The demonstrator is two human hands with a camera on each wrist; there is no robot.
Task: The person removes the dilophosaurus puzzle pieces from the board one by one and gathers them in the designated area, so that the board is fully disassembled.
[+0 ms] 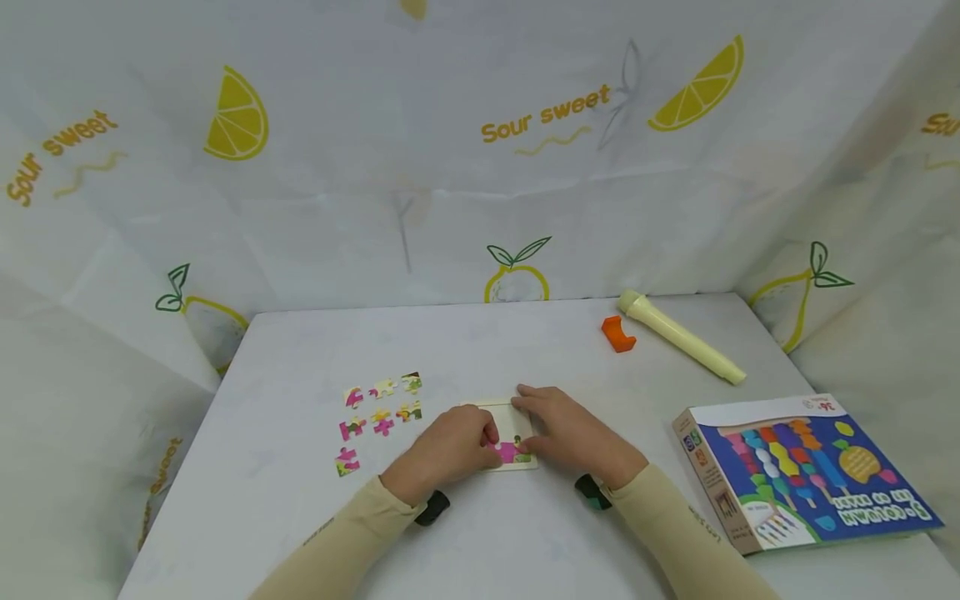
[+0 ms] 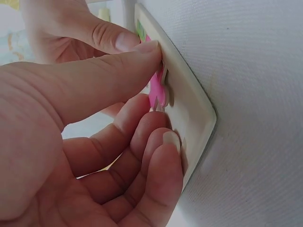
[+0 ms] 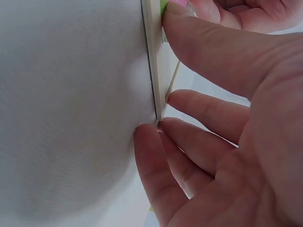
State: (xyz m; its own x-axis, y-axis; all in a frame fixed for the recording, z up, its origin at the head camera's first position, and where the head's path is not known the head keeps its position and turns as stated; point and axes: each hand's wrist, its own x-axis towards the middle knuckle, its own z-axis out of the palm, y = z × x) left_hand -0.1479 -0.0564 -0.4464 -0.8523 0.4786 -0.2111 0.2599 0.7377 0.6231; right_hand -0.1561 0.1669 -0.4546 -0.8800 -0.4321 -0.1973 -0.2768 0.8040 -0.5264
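A small cream puzzle tray (image 1: pixel 498 403) lies flat on the table between my hands, with pink and green puzzle pieces along its near edge. Between thumb and curled fingers, my left hand (image 1: pixel 450 446) pinches a pink puzzle piece (image 2: pixel 157 89) at the tray's near left part. My right hand (image 1: pixel 570 433) holds the tray's right side: its thumb presses on a green and pink piece (image 1: pixel 519 447), while the fingers bend around the far right edge. Left of the tray, several loose puzzle pieces (image 1: pixel 383 422) are laid out in rows.
At the right stands a blue boxed game (image 1: pixel 825 475), lying flat. A pale yellow microphone-shaped stick (image 1: pixel 682 337) and an orange curved block (image 1: pixel 618 334) lie at the back right. A white curtain with lemon prints (image 1: pixel 375 167) surrounds the white table (image 1: pixel 300 350).
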